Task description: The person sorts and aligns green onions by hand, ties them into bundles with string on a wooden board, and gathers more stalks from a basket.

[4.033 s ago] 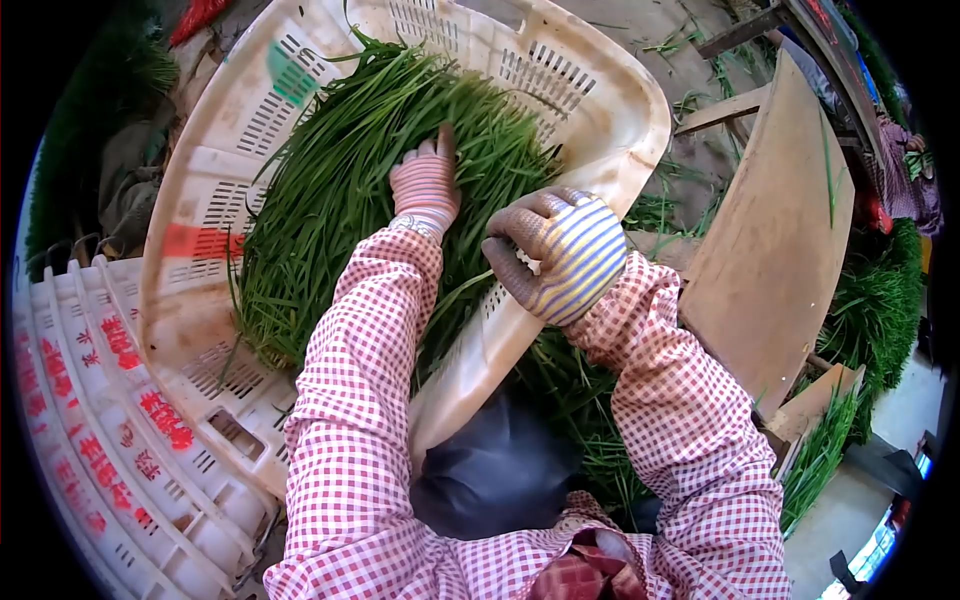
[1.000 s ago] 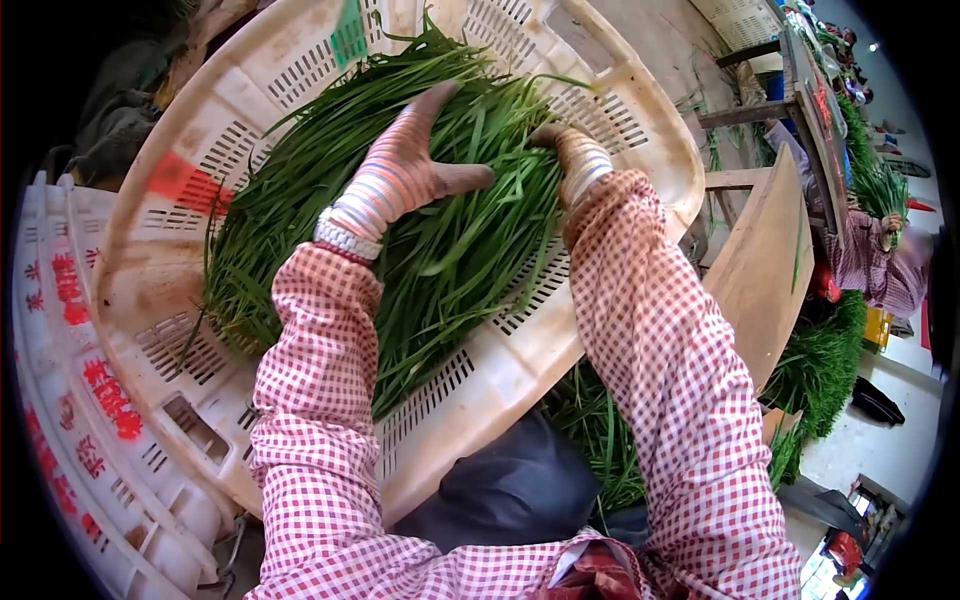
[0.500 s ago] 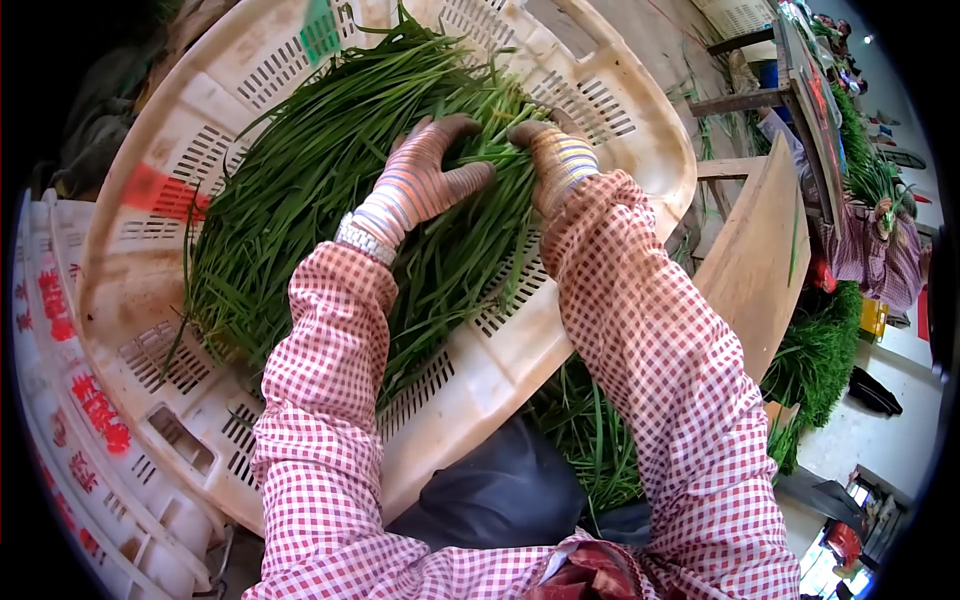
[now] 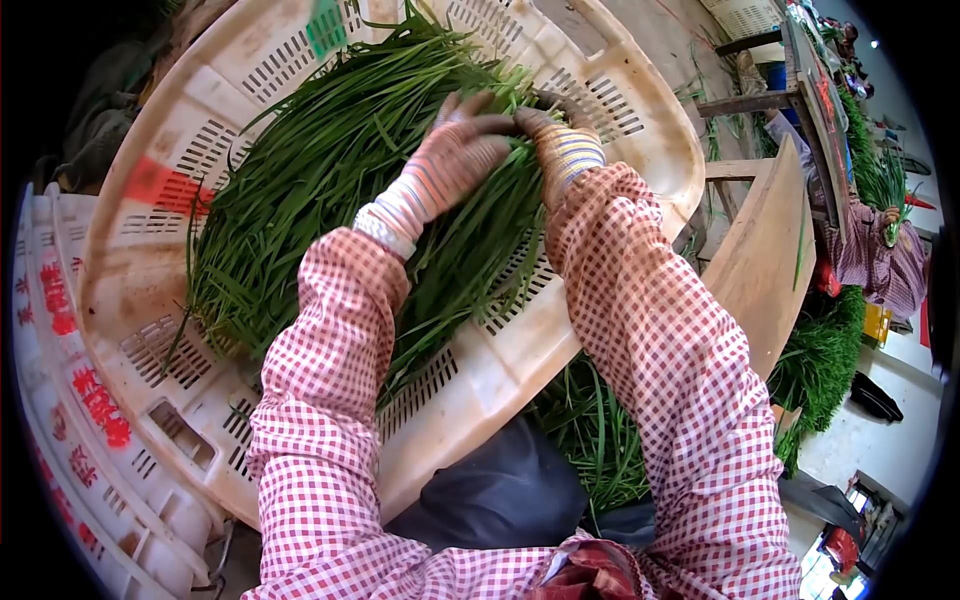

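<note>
A thick heap of long green leaves, which look like garlic chives point(image 4: 310, 190), lies in a white plastic crate point(image 4: 520, 350) with slotted walls. At the pale stem ends near the heap's upper right, my right hand point(image 4: 566, 145) has its gloved fingers curled round some chives. My left hand point(image 4: 445, 165), in a striped glove with dirty fingertips, is over the leaves just to the left. Its fingers are stretched out and somewhat blurred, reaching close to my right fingertips. Part of the right hand's grip is hidden behind its own back.
Stacked white crates point(image 4: 90, 400) with red writing stand at the left. More green leaves point(image 4: 600, 440) lie below my right forearm. To the right are a wooden board point(image 4: 765, 260), a bench and another heap point(image 4: 825, 370). Another person's hand point(image 4: 890, 215) holds a green bunch.
My left hand has moved up and right, closer to my right hand, and its fingers have swung toward the stem ends. My right hand stays at nearly the same spot.
</note>
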Tool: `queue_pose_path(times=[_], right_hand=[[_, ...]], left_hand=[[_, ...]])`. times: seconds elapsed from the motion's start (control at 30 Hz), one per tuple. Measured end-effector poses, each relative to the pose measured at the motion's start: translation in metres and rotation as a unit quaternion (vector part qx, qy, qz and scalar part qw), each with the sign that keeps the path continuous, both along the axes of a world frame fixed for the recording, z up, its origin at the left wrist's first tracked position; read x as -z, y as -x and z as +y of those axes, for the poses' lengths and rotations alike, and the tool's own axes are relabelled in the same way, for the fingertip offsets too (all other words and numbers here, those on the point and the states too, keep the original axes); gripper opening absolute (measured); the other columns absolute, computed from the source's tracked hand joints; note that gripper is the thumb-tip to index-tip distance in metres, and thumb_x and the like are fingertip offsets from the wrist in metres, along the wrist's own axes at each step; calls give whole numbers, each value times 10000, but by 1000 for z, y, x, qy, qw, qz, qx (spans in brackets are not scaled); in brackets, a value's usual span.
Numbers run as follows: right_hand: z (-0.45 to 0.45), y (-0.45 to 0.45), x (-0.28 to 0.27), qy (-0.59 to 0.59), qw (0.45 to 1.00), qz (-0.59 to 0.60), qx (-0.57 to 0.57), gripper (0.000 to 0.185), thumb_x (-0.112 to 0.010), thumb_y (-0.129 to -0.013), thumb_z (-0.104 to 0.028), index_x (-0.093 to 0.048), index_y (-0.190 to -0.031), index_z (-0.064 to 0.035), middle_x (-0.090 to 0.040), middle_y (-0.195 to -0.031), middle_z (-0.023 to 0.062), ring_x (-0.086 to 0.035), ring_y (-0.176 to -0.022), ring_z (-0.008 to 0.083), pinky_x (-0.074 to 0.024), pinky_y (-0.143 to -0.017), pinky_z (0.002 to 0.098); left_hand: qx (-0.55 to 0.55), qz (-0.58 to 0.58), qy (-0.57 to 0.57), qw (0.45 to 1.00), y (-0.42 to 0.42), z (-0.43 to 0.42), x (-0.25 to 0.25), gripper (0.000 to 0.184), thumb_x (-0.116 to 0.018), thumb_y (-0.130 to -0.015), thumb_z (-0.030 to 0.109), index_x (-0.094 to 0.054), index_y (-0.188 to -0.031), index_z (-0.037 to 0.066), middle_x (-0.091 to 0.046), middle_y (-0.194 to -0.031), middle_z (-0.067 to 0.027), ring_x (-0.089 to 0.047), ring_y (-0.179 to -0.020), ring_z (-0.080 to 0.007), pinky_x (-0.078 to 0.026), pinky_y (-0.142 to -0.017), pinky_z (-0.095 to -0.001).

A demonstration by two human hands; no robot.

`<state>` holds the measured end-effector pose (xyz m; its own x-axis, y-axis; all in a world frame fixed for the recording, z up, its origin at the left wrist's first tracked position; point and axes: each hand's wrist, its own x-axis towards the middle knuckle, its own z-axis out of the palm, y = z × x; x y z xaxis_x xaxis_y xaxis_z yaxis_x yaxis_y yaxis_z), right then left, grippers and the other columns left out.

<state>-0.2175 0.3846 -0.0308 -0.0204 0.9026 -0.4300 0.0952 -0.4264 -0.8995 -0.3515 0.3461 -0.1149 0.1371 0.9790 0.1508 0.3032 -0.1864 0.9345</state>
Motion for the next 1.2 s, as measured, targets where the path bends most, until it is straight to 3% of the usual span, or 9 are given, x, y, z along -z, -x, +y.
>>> queue_pose_path(times=[0.07, 0.33, 0.5, 0.6, 0.77, 1.0, 1.07, 1.13, 1.2], right_hand=[[5, 1, 12, -24, 999, -25, 12, 350, -692, -745, -91, -613, -1086, -85, -645, -977, 122, -587, -898, 244, -470, -824, 367], [-13, 0, 0, -125, 983, -88, -100, 162, -605, -735, -59, -679, -878, -71, -631, -814, 46, -574, -771, 136, -462, -721, 283], [-8, -5, -12, -40, 997, 54, -40, 307, -623, -721, 29, -593, -1017, -45, -606, -897, 86, -590, -774, 217, -548, -652, 341], [2, -5, -2, -44, 995, 85, -22, 419, -616, -706, 50, -542, -1106, -49, -617, -952, 104, -603, -818, 256, -554, -676, 382], [2, -3, -2, -48, 995, 69, -60, 538, -646, -689, 29, -476, -1193, -57, -621, -982, 132, -613, -835, 274, -554, -666, 394], [4, 2, -5, -62, 987, -115, -90, 544, -774, -640, -164, -577, -1138, -63, -645, -967, 154, -611, -896, 238, -503, -791, 356], [3, -1, -6, -76, 976, -171, -115, 384, -784, -644, -232, -674, -984, -92, -662, -943, 136, -615, -883, 204, -490, -827, 326], [2, -2, -10, -33, 982, -123, -142, 381, -797, -675, -238, -644, -985, -76, -651, -873, 93, -588, -828, 187, -472, -771, 317], [3, -1, -4, -53, 974, -168, -142, 334, -778, -699, -237, -644, -960, -76, -647, -865, 96, -584, -822, 185, -472, -767, 319]], left_hand=[[4, -104, 29, 994, 3, 11, 17, 427, -536, -844, 430, -594, -1203, 205, -267, -1471, -148, -72, -1377, -418, -72, -1107, -511], [-62, 331, 249, 908, 4, 23, 5, 391, -476, -854, 512, -515, -1237, 447, -220, -1499, -93, -71, -1382, -408, -81, -1091, -566], [-69, 283, 157, 944, 20, 30, 19, 353, -563, -837, 417, -589, -1184, 360, -365, -1420, -92, -245, -1341, -359, -158, -1070, -578], [-276, 234, -72, 929, 21, 17, -14, 249, -636, -740, 84, -679, -983, 123, -587, -1157, -139, -580, -1020, -291, -461, -900, -348], [-110, 166, -70, 977, 2, 21, -5, 397, -555, -782, 23, -572, -1174, 80, -395, -1394, -139, -157, -1376, -366, -230, -1096, -401], [-54, 71, 19, 996, -6, 21, 4, 313, -508, -862, 147, -595, -1162, 124, -441, -1375, -71, -263, -1341, -351, -251, -1079, -432], [-49, -269, 114, 955, -22, 33, 2, 340, -483, -884, 137, -558, -1215, 160, -407, -1398, -98, -236, -1359, -317, -200, -1100, -440], [-49, -70, 221, 972, -22, 26, -11, 507, -426, -849, -99, -488, -1296, 133, -164, -1514, -103, -126, -1393, -290, -189, -1103, -320], [-71, -141, 205, 966, -23, 28, 9, 402, -432, -919, 239, -457, -1320, 213, -302, -1460, -103, -143, -1388, -306, -73, -1129, -448]])
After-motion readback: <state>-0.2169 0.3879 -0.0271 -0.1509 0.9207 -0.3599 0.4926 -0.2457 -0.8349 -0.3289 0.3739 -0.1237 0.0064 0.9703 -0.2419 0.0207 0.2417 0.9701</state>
